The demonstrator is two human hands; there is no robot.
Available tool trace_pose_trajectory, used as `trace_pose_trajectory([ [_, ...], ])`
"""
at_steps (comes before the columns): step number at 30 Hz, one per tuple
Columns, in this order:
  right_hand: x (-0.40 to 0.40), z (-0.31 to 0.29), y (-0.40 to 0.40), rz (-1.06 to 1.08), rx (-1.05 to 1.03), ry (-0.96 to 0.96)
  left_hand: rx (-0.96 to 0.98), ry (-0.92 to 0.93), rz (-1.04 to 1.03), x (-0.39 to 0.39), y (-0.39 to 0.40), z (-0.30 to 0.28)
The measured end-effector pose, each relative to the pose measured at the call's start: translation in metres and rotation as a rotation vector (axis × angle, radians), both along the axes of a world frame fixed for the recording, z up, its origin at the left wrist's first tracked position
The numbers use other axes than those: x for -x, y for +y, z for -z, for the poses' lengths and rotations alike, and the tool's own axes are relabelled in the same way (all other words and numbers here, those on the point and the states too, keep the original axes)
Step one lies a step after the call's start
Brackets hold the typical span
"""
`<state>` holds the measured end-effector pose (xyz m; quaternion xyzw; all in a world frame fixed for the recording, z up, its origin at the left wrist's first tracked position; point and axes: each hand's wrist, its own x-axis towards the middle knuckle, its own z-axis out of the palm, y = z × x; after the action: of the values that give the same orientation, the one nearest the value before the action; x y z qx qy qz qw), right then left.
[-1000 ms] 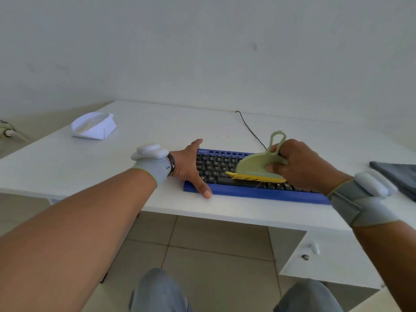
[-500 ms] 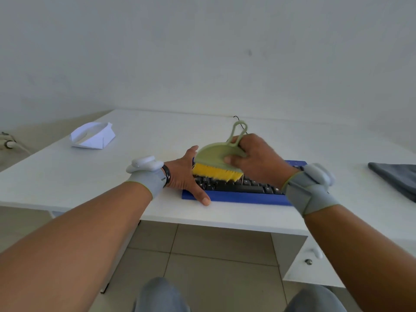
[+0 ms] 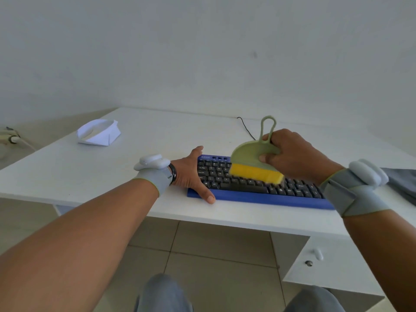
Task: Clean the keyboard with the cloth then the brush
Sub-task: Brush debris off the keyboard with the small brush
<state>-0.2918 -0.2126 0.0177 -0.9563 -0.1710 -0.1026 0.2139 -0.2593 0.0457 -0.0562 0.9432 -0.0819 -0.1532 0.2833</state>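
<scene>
Two hands, two jobs here. The left hand (image 3: 191, 174) lies flat, fingers straight, pinning the blue keyboard (image 3: 258, 194) near the desk (image 3: 67, 172) edge so it won't slide, I'd guess. The right hand (image 3: 295, 156) grasps the green brush (image 3: 252, 156), yellow bristles down on the keys mid-board. The grey cloth (image 3: 403, 181) is parked off right.

Soft, even daylight fills the wide-angle view, shadows faint, edges bowed, with motion blur on the brush's yellow bristles (image 3: 256, 174).
</scene>
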Motion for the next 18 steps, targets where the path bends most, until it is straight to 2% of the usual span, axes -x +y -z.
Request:
trace_pose_trajectory([
  [4,-0.002,0.006,0.038,-0.080,-0.109,-0.072,0.028,-0.015,-0.008,0.001,0.003,0.002],
  [9,-0.005,0.025,0.062,-0.119,-0.175,-0.030,-0.009,0.009,0.014,0.001,0.022,-0.002],
  [12,-0.003,0.030,0.059,-0.115,-0.125,-0.014,-0.016,0.056,-0.003,0.004,0.027,0.000],
  [18,0.004,0.026,0.027,-0.018,-0.002,0.057,0.101,0.066,-0.012,0.007,0.024,0.003],
])
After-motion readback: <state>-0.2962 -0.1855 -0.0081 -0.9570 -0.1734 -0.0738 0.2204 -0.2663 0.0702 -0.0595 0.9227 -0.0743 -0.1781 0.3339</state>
